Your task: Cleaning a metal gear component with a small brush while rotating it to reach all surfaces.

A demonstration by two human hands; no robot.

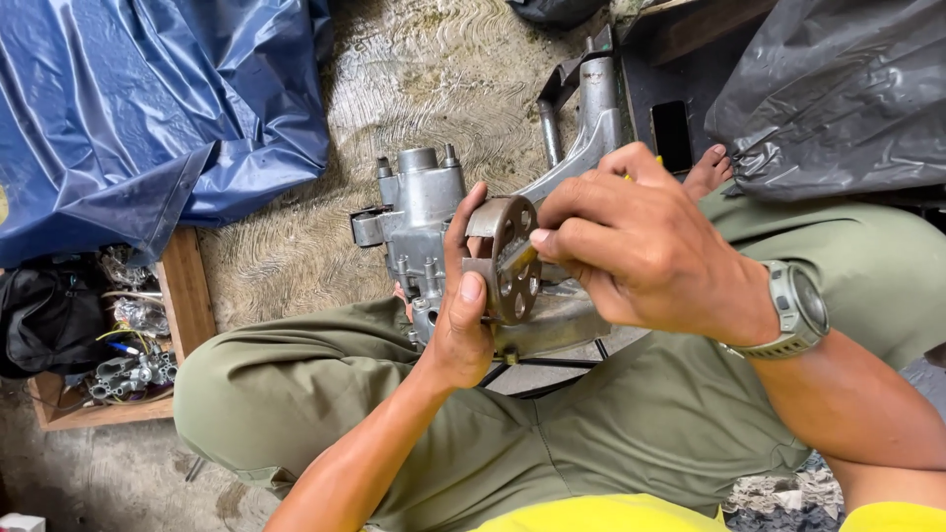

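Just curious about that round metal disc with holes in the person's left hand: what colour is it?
The round holed metal disc is dark brownish-grey, seen best in the head view.

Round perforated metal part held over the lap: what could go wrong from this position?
1. The left hand pinches the round perforated part only at its rim; it could slip and drop onto the engine casing below.
2. The right hand works a small yellow-tipped tool on the part's face, close to the left thumb; a slip might jab it.
3. A bare foot sits beside the casing, exposed to anything falling.
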